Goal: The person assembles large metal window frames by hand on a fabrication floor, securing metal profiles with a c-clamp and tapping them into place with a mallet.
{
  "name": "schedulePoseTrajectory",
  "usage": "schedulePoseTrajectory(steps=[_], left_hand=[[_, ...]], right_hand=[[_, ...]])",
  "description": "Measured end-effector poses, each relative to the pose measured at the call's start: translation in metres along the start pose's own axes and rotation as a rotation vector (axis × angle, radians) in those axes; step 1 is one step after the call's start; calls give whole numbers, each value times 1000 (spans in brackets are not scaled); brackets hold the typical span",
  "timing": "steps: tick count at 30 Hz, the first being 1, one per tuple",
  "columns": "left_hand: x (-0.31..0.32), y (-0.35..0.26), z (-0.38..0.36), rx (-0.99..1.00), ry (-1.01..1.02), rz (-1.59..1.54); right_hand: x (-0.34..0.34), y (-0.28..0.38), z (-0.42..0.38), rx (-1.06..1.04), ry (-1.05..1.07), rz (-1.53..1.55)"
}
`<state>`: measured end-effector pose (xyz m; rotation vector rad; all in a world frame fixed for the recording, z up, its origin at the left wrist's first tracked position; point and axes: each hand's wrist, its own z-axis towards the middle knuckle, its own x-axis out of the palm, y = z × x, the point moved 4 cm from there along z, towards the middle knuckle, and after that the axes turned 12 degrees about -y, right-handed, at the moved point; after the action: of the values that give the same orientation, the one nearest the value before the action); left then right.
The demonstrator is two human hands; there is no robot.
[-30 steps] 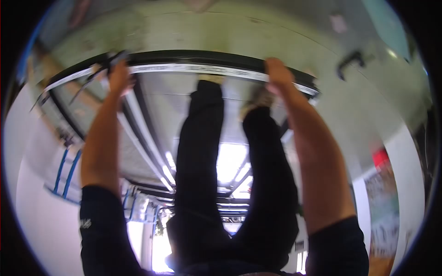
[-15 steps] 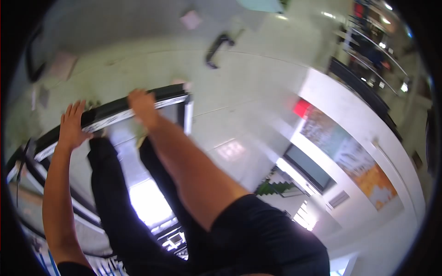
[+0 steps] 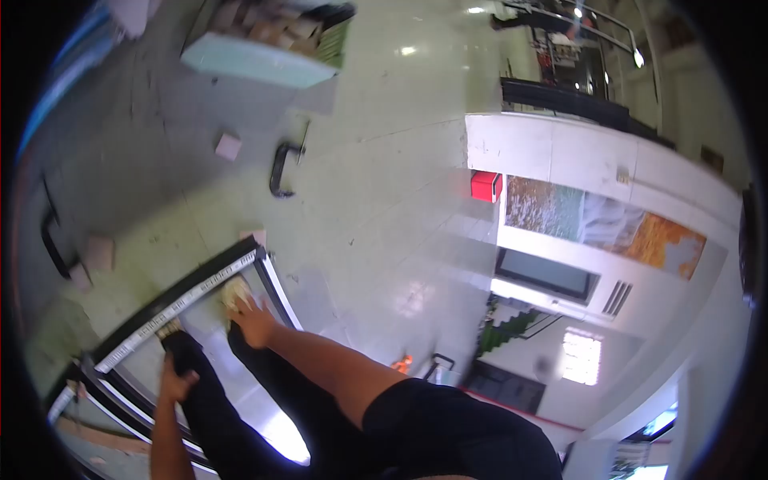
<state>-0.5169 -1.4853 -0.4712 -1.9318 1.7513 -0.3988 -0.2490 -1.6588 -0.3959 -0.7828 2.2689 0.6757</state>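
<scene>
A black frame (image 3: 176,308) with printed white protective tape along its side lies on the floor around my lower legs. My right hand (image 3: 254,322) has its fingers spread over my right shin, just behind a pale shoe (image 3: 237,290), and holds nothing. Against my left trouser leg (image 3: 196,364) is my left hand (image 3: 176,380), thumb apart from the fingers and empty. Neither hand touches the frame's far bar. On the floor beyond it lies a black C-clamp (image 3: 280,170); another clamp (image 3: 54,244) is at the far left.
Small pinkish blocks (image 3: 228,146) lie about the floor, one beneath the frame's far corner. A pale green bin (image 3: 264,60) filled with scraps stands ahead. Further frame pieces (image 3: 128,408) are at my left. On the right are a white wall (image 3: 552,144) and a red box (image 3: 485,186).
Both hands have let go of the frame's far bar and drawn back to my legs. My view has shifted, so the clamps and bin appear lower and further left.
</scene>
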Motion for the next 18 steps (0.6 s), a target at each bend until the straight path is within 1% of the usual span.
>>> schedulePoseTrajectory(steps=[1, 2, 3, 4, 5, 6, 7, 8, 9, 10, 11, 12, 13, 15, 16, 17, 18], left_hand=[[6, -18, -34, -218, 148, 55], [5, -42, -70, -166, 197, 213], [-6, -87, -109, -164, 229, 268], [-3, -62, -111, -108, 319, 152], [-17, -79, -136, -24, 338, -32], [-18, -79, -153, -142, 272, -22], [-20, -87, -163, -255, 195, -22], [-32, -110, -178, -344, 249, 3], [-45, -135, -198, -440, 301, 24], [-55, -161, -214, -437, 278, 62], [-69, -180, -224, -439, 256, 96], [-78, -164, -213, -392, 222, 156], [-91, -149, -201, -350, 190, 219], [-123, -183, -223, -273, -10, 240], [-137, -196, -227, -220, -115, 302], [-151, -204, -234, -119, -228, 208], [-163, -207, -240, -118, -294, 116]], right_hand=[[-17, -1, -31, 57, 180, 29], [-33, -1, -61, 134, 408, 99], [-30, -4, -92, 163, 552, 166], [28, -15, -94, -139, 881, 206], [-16, -16, -129, 177, 574, 432], [-8, -19, -145, 220, 573, 523], [-13, -17, -163, 248, 504, 601], [-41, -8, -186, 328, 532, 593], [-80, 10, -208, 335, 600, 721], [-96, 22, -228, 341, 652, 844], [-96, 25, -237, 309, 799, 643], [-104, 31, -248, 255, 740, 479], [-105, 37, -258, 242, 648, 437], [-113, 49, -266, 238, 564, 396], [-119, 55, -266, 211, 525, 399], [-124, 57, -266, 217, 434, 363], [-127, 60, -266, 230, 349, 329]])
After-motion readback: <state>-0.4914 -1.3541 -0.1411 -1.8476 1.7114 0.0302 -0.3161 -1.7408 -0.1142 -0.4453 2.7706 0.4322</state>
